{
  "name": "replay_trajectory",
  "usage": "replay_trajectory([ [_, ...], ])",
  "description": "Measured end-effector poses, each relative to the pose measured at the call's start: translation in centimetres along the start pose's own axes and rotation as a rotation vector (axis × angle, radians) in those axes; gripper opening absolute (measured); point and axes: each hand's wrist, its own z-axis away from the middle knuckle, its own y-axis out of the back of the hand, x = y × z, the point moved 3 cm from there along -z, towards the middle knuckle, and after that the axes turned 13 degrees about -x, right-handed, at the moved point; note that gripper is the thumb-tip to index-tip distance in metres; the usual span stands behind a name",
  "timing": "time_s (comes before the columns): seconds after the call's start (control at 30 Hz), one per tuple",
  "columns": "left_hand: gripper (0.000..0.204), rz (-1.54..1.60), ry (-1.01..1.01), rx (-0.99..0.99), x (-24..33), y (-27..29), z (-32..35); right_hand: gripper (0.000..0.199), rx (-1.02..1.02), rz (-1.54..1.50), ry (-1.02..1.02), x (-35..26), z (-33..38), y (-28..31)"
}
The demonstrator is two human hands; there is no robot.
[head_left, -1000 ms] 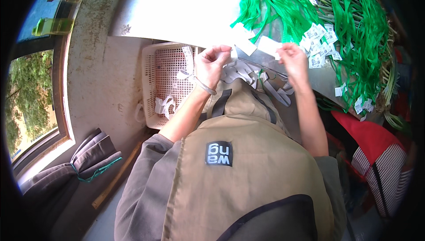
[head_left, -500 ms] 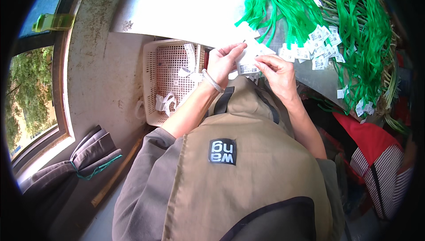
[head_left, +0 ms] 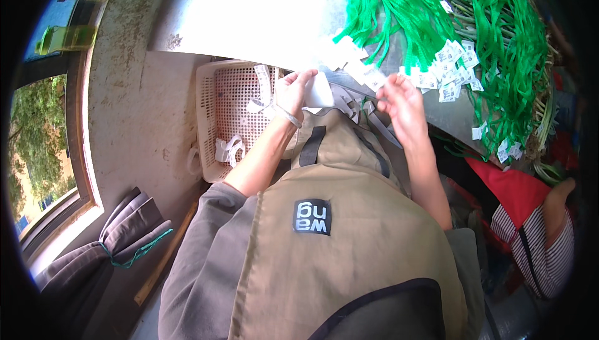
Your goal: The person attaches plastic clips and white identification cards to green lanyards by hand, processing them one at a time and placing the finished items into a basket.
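My left hand point(head_left: 291, 94), with a pale band around its wrist, pinches a blank-looking white paper piece point(head_left: 319, 91) just off the table's near edge. My right hand point(head_left: 404, 106) is apart from it on the right, its fingers curled and pressed together. A white printed label point(head_left: 374, 79) lies right at its fingertips; whether the fingers grip it I cannot tell. More white labels point(head_left: 344, 53) are spread at the table edge between the hands. Green mesh strips point(head_left: 399, 18) with white labels on their ends point(head_left: 452, 68) lie beyond my right hand.
Below the table point(head_left: 249, 12) at left stands a white perforated basket point(head_left: 209, 115) holding curled white paper strips point(head_left: 229, 148). Long green-stemmed vegetables point(head_left: 465, 9) lie under mesh at far right. Beside me at right is a person in striped clothing point(head_left: 530, 246). A window point(head_left: 40, 146) is at left.
My hands have moved apart: the left drew back leftward with the white paper, the right shifted slightly right. The printed label sheet between them is no longer held by both.
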Motion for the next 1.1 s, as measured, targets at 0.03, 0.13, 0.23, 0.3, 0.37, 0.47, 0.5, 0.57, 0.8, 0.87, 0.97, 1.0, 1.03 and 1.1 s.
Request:
replay_trajectory([
  [0.03,0.014,-0.018,-0.021,-0.04,-0.2,-0.1,0.0,0.009,0.024,-0.061,-0.016,-0.4,-1.5,0.6],
  [0.13,0.012,-0.103,-0.044,-0.123,-0.5,-1.3,0.3,0.011,0.026,-0.115,-0.077,-0.9,-5.0,2.3],
  [0.23,0.012,-0.112,-0.022,-0.163,-0.7,-1.6,0.6,0.016,0.094,0.059,-0.111,-1.2,-5.3,4.2],
  [0.3,0.012,-0.087,-0.03,-0.143,-1.1,-1.1,0.5,0.021,0.212,0.212,-0.085,-2.3,-4.7,6.2],
  [0.37,0.013,-0.104,-0.039,-0.132,-1.1,-1.0,0.5,0.019,0.24,0.26,-0.102,-3.1,-4.4,7.7],
  [0.47,0.013,-0.09,-0.041,-0.161,-1.6,-1.4,0.6,0.016,0.167,0.242,-0.1,-2.1,-4.3,7.5],
  [0.5,0.013,-0.105,-0.039,-0.17,-1.5,-1.6,0.7,0.014,0.143,0.228,-0.103,-1.6,-4.3,6.9],
  [0.57,0.014,-0.114,-0.021,-0.173,-1.4,-1.8,0.6,0.011,0.122,0.209,-0.159,-0.3,-4.1,5.7],
  [0.8,0.014,-0.078,-0.011,-0.188,-1.2,-1.6,0.2,0.01,0.086,-0.005,-0.208,3.3,-4.0,3.2],
  [0.87,0.014,-0.088,0.005,-0.2,-1.0,-1.6,0.2,0.012,0.093,0.087,-0.208,3.5,-4.6,2.6],
  [0.97,0.026,-0.212,-0.116,-0.25,-0.7,-2.2,0.7,0.015,0.139,0.237,-0.197,3.4,-4.4,2.3],
  [1.0,0.031,-0.271,-0.182,-0.268,-0.6,-2.4,0.9,0.015,0.138,0.338,-0.115,2.9,-4.1,2.3],
  [1.03,0.045,-0.27,-0.225,-0.308,-0.2,-2.6,0.9,0.014,0.138,0.438,-0.031,2.2,-3.8,2.5],
  [1.1,0.038,-0.168,-0.252,-0.326,0.1,-3.1,1.5,0.011,0.107,0.635,0.124,0.9,-3.2,4.2],
])
